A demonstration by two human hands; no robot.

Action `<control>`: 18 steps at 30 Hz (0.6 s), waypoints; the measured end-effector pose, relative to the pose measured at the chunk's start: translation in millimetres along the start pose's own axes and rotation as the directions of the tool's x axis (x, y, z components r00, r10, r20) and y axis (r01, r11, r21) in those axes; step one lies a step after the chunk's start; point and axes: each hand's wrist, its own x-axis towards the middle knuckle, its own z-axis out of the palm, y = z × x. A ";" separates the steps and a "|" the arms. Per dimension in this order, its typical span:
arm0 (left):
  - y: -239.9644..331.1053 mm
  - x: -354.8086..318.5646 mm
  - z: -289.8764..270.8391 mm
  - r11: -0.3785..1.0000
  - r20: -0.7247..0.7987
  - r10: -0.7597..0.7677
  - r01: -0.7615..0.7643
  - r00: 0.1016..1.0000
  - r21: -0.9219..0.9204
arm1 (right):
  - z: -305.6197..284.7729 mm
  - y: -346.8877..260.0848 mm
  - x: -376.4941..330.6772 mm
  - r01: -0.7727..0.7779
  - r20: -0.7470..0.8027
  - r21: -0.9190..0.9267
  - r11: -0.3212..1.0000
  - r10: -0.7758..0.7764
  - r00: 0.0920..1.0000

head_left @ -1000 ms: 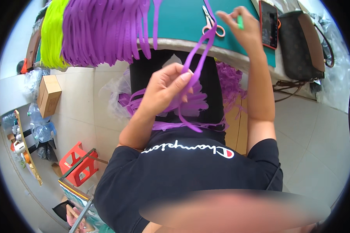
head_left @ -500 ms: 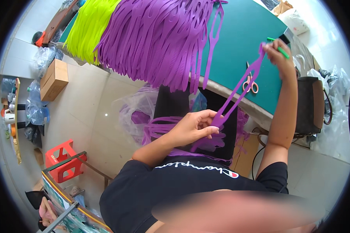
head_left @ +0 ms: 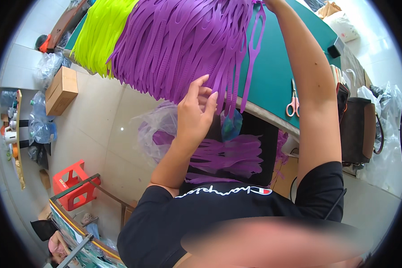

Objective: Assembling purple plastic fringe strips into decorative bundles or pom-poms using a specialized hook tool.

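Since the earlier frame, your right hand (head_left: 272,3) has carried one purple strap (head_left: 253,53) onto the purple pile (head_left: 187,44), grip hidden; your left hand (head_left: 196,114), half open and empty, touches the hanging ends.

Left hand (head_left: 196,114) touches hanging purple straps (head_left: 187,44).

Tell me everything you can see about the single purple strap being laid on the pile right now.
The purple strap is a long, thin, flexible band, rubbery or plastic in look, with a slotted loop near its upper end. It hangs down over the green table's edge beside the heap of matching purple straps. The right hand, mostly cut off by the picture's upper edge, is at its top; the left hand is at the hanging ends nearby.
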 end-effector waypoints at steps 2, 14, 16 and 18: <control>-8.4 -12.1 -9.5 0.997 -0.051 0.052 -0.049 0.997 0.052 | 10.3 -34.1 -6.0 -0.468 -0.167 0.606 0.643 0.678 0.715; -182.0 -122.2 -120.5 0.556 0.145 -0.620 0.301 0.771 0.774 | 83.0 -312.6 -253.4 -0.453 0.344 0.377 0.808 0.333 0.878; -191.2 -115.9 -122.8 0.549 0.193 -0.797 0.552 0.573 0.628 | 127.6 -323.0 -295.3 -0.516 0.372 0.183 0.837 0.427 0.824; -208.0 -124.6 -123.0 0.462 0.131 -0.881 0.769 0.454 0.442 | 165.6 -326.2 -325.5 -0.561 0.417 0.177 0.809 0.454 0.787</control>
